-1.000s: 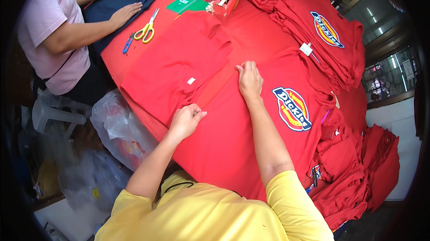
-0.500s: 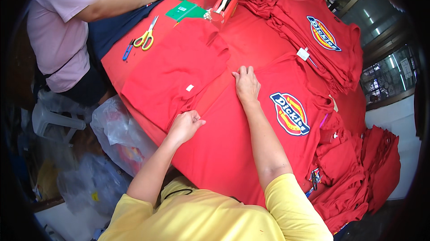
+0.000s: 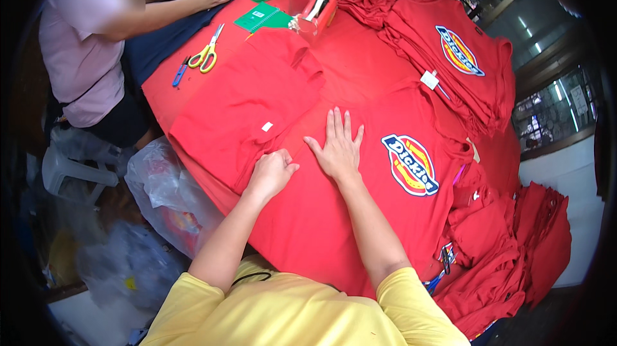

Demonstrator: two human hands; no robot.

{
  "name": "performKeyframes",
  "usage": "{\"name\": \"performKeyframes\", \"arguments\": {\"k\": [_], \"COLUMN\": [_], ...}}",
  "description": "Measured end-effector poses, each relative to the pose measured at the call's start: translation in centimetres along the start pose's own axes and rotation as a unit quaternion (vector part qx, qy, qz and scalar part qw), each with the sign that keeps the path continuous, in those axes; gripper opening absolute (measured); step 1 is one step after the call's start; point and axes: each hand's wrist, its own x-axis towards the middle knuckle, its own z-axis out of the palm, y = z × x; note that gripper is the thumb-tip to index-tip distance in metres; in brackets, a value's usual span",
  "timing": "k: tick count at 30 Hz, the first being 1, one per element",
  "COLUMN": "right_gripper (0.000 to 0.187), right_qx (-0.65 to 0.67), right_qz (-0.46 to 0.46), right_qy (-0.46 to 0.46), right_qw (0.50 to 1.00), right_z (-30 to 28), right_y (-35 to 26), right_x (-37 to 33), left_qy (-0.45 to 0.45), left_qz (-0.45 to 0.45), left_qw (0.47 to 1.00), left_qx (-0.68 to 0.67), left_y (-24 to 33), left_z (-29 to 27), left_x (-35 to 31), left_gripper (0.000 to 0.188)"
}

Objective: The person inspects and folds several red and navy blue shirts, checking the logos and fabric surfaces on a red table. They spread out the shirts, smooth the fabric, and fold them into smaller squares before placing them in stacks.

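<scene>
A red T-shirt (image 3: 360, 236) with a round blue, yellow and white chest print lies spread on the table in front of me. My right hand (image 3: 338, 152) rests flat on it, fingers spread, left of the print. At the shirt's left edge, my left hand (image 3: 272, 175) is closed with its fingers curled on the red cloth; the fingertips are partly hidden. Beside that hand, further left, lies another piece of red clothing (image 3: 238, 89) with a small white label (image 3: 267, 127).
Yellow-handled scissors (image 3: 204, 58), blue thread snips (image 3: 180, 72), a green notebook (image 3: 260, 17) and tape dispensers (image 3: 316, 11) lie toward the back. Stacked red shirts (image 3: 443, 50) stand at right, crumpled ones (image 3: 508, 243) nearer. A co-worker's hands touch dark cloth (image 3: 167, 31). Plastic bags (image 3: 170, 185) sit lower left.
My right hand has come nearer to me and slightly left, going from curled fingers at the cloth to a flat, spread palm. My left hand stays closed at almost the same place.
</scene>
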Motion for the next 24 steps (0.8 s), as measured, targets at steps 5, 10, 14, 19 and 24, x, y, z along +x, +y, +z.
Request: {"name": "performKeyframes", "arguments": {"k": [5,10,14,19,24], "right_gripper": [0.1,0.099,0.098,0.091,0.068], "right_qx": [-0.012,-0.036,-0.05,-0.055,-0.027], "right_qz": [0.022,0.029,0.033,0.037,-0.084], "right_qy": [-0.05,-0.059,-0.065,-0.035,-0.006], "right_qw": [0.998,0.997,0.996,0.997,0.996], "right_z": [-0.5,-0.4,-0.3,-0.7,-2.1], "right_y": [-0.2,-0.5,-0.2,-0.9,-6.1], "right_x": [0.6,0.7,0.6,0.2,-6.2], "left_qy": [-0.099,-0.111,-0.043,0.071,0.129], "left_qz": [-0.018,-0.083,-0.085,-0.099,-0.07], "left_qw": [0.993,0.966,0.985,0.985,0.956], "left_qx": [-0.059,-0.219,-0.147,-0.121,-0.254], "left_y": [-3.6,-9.7,-10.2,-7.9,-12.3], "left_z": [-2.3,-3.1,-3.9,-3.3,-1.1], "left_x": [-3.4,-9.5,-12.2,-14.6,-16.7], "left_gripper": [0.034,0.026,0.023,0.02,0.021]}}
